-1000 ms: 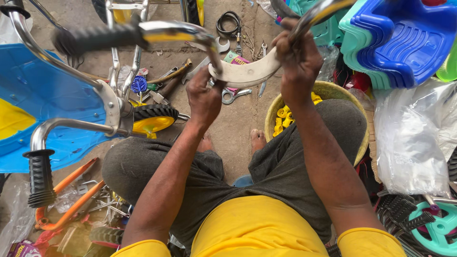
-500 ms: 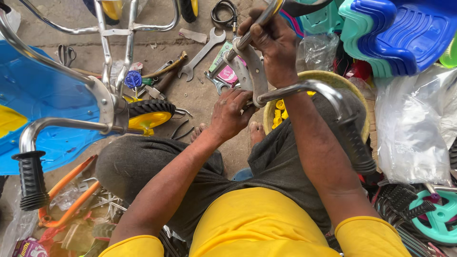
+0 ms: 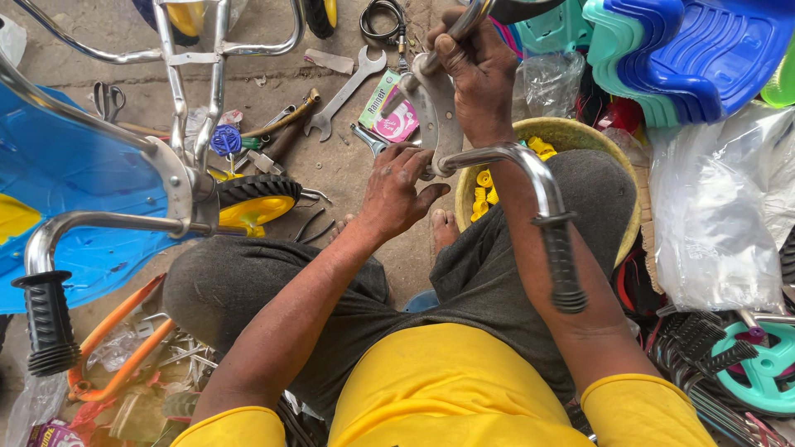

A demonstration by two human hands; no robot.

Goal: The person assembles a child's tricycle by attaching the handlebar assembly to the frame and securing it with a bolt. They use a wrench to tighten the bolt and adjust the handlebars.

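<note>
I sit on the ground with a chrome handlebar held up in front of me. Its near end carries a black rubber grip. My right hand is closed around the far side of the bar, beside the flat grey bracket at its middle. My left hand rests with spread fingers against the bracket's lower edge and the bar. Below the bar stands a yellow basin with small yellow parts in it.
A blue and yellow tricycle with a black-gripped handle lies at my left. Spanners, pliers and small tools lie on the concrete. Stacked blue and green plastic seats, clear bags and a teal wheel crowd the right.
The handlebar has been turned from lying across my view to pointing its gripped end towards me. My left hand moved right onto the bracket; my right hand rose to the bar's far side.
</note>
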